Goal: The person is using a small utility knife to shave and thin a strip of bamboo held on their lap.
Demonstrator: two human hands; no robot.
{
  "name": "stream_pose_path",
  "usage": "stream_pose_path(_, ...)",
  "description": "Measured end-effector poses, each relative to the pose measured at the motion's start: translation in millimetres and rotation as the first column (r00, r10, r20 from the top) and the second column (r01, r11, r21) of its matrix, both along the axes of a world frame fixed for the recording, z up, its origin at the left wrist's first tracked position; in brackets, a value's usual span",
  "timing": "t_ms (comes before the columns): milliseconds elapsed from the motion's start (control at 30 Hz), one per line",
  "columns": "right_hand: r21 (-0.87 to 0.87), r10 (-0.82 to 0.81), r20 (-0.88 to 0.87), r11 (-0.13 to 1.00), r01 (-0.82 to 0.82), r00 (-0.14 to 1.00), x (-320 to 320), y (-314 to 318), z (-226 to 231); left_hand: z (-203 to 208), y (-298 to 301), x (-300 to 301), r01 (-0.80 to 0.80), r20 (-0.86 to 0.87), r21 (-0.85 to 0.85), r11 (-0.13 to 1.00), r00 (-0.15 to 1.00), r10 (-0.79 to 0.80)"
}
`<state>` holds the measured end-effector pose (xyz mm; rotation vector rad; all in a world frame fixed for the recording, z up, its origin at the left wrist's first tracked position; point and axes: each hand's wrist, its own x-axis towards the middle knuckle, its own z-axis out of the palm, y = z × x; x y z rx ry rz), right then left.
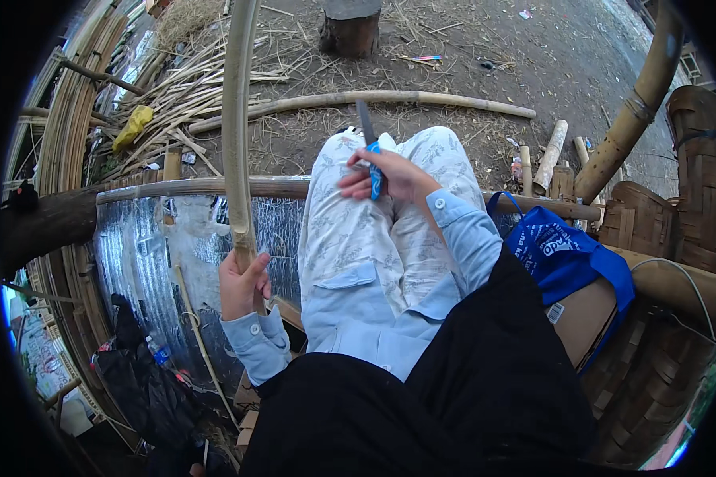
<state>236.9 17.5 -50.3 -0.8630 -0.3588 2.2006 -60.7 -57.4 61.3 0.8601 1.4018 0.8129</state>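
Note:
My left hand [243, 285] is closed round the lower end of a long split bamboo piece [237, 135], which stands nearly upright and runs out past the top of the view. A joint in the bamboo shows just above my fingers. Over my knees, my right hand [399, 178] grips a knife [375, 168] by its blue patterned handle. Its dark blade points up and away from me, apart from the bamboo. Some fingers of this hand are a little blurred.
A fallen bamboo pole [374, 98] lies across the ground beyond my feet, near a wood stump [348, 32]. Split strips [175, 103] and a yellow bag [134, 127] lie far left. A blue bag [573, 254] sits at my right, a black plastic bag [147, 389] lower left.

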Motion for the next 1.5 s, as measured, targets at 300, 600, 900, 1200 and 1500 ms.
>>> stream_pose_path(300,0.278,0.258,0.124,0.918,-0.283,0.958,-7.2,-23.3,41.4,-11.8,-20.1,-26.6,-0.140,-0.056,0.014,0.990,0.989,0.141)
stream_pose_path(600,0.516,-0.652,0.653,0.756,0.404,0.386,55.4,38.1,-3.4,1.6,0.8,-5.0,-0.097,0.025,0.007,0.995,0.995,0.096)
stream_pose_path(900,0.131,0.317,0.343,0.916,-0.380,0.884,75.3,-68.9,56.6,-12.9,-2.6,24.6,0.044,-0.003,-0.033,0.999,0.999,-0.044)
stream_pose_path(1200,0.570,-0.760,0.590,0.631,0.526,0.273,182.8,-116.1,68.9,-17.7,9.7,74.6,0.499,-0.058,-0.138,0.856,0.858,-0.510)
stream_pose_path(1500,0.314,-0.313,0.949,0.940,-0.131,0.026,94.8,-164.8,96.6,-29.5,10.5,140.0,0.815,-0.379,-0.209,0.541,0.442,-0.813)
